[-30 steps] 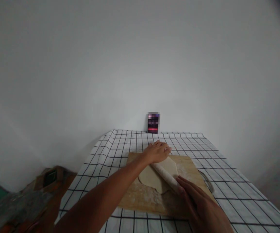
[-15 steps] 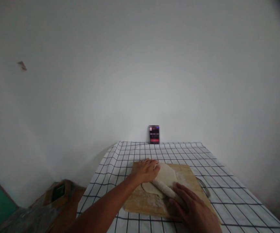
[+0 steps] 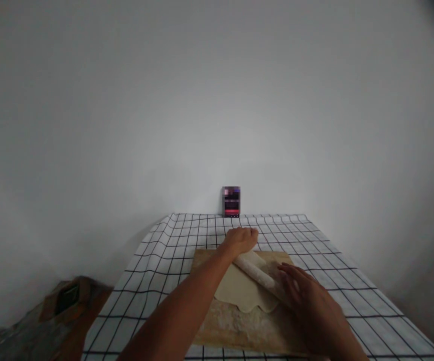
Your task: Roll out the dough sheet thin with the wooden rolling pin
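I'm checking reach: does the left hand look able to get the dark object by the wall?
Probably yes, once the left hand leaves the rolling pin: only checkered cloth lies before the dark object.

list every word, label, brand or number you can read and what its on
No text can be read.
Dark panel by the wall: pixelated, any words illegible.
Rolling pin, board, cloth: no lettering shows.
Box at lower left: too dim and blurred to tell.

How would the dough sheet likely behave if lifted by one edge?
The dough sheet looks thin and flat, so it would probably flop. Its wavy near edge suggests it is soft and may stretch. White dusting on the board might reduce sticking.
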A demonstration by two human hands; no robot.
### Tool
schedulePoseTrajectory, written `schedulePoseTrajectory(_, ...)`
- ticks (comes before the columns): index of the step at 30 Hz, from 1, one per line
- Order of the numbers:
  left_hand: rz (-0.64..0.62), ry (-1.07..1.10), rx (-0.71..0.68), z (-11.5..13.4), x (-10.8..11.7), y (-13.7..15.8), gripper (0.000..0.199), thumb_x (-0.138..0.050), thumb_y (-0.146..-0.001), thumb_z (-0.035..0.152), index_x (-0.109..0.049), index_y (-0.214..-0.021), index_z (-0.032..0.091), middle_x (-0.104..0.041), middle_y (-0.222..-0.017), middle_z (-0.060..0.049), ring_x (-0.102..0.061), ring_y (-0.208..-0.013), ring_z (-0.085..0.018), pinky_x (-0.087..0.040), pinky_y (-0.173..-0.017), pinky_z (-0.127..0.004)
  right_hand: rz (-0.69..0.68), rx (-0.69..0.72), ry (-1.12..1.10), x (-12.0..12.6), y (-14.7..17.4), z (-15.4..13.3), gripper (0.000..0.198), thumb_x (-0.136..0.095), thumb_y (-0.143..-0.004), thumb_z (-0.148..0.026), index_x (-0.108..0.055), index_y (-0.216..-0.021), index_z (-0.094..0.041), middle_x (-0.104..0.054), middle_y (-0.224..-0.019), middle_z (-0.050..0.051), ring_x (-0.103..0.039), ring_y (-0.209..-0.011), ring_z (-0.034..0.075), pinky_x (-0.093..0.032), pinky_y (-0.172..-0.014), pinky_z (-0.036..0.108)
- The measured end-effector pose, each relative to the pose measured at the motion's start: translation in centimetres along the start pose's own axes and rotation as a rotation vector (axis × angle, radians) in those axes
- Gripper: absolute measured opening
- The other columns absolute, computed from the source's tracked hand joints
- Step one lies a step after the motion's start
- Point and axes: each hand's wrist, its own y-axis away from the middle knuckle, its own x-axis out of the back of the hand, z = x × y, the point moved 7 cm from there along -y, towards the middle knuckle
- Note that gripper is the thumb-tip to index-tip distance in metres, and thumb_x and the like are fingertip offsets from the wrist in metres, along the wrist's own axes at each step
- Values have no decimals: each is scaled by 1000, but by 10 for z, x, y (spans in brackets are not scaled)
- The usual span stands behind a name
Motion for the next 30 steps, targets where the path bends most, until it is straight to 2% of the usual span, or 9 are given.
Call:
schedulePoseTrajectory(5,45,32,7,-6,-3,9,37,-33,-107,29,-65,-122,18,-73,-117,-15,-69,-111,-29,-54,-93,-45,51,99,-16,-8,10,2,47,-32,-106,-46,-70,-121,-23,-74,-128,9,-69,-121,26,-57,-104,45)
schedulePoseTrajectory(10,85,61,62,-17,-1,42,40,-29,-108,35,-62,-128,25,-69,-130,-10,-64,-121,-28,-51,-102,-48,86,99,12,-19,23,-2,47,-32,-105,-47,-68,-125,-25,-72,-132,9,-63,-129,30,-50,-111,55)
schedulePoseTrajectory(13,117,64,90,-21,1,69,45,-27,-108,37,-53,-143,26,-62,-145,-7,-57,-133,-26,-45,-112,-50,29,50,29,-20,27,-8,52,-36,-103,-55,-67,-130,-23,-69,-137,10,-63,-128,31,-54,-107,54)
schedulePoseTrajectory(16,180,58,126,-26,0,103,51,-33,-107,37,-41,-156,24,-50,-158,-8,-45,-146,-26,-35,-122,-50,-21,18,68,-15,34,-18,54,-44,-100,-58,-64,-138,-25,-63,-146,9,-65,-124,31,-58,-101,49)
schedulePoseTrajectory(19,261,33,140,-27,1,141,57,-41,-105,39,-39,-157,18,-46,-161,-14,-41,-150,-30,-32,-124,-52,-1,94,74,-8,46,-33,57,-52,-99,-53,-54,-149,-27,-55,-155,8,-62,-129,30,-55,-104,49)
schedulePoseTrajectory(21,287,28,112,-23,2,166,57,-41,-106,40,-42,-155,13,-42,-162,-18,-37,-152,-30,-30,-125,-53,27,155,58,-4,55,-42,57,-57,-97,-50,-54,-149,-27,-54,-155,8,-59,-132,30,-54,-105,49)
schedulePoseTrajectory(23,268,53,77,-17,2,189,55,-39,-106,39,-46,-153,11,-41,-163,-18,-34,-153,-29,-26,-127,-52,53,190,38,-2,62,-47,48,-59,-97,-45,-61,-142,-27,-62,-147,8,-60,-130,29,-54,-104,47)
schedulePoseTrajectory(26,174,152,45,-13,5,214,53,-38,-107,42,-53,-149,13,-46,-160,-14,-36,-153,-27,-24,-128,-51,71,218,-1,1,69,-50,32,-60,-99,-39,-70,-127,-30,-74,-121,6,-67,-112,26,-56,-95,43)
schedulePoseTrajectory(30,52,416,28,-22,16,221,54,-31,-108,51,-68,-133,21,-64,-145,-7,-56,-138,-23,-41,-118,-41,44,286,-41,11,74,-46,19,-68,-95,-41,-73,-110,-30,-73,-103,4,-68,-97,24,-55,-88,39)
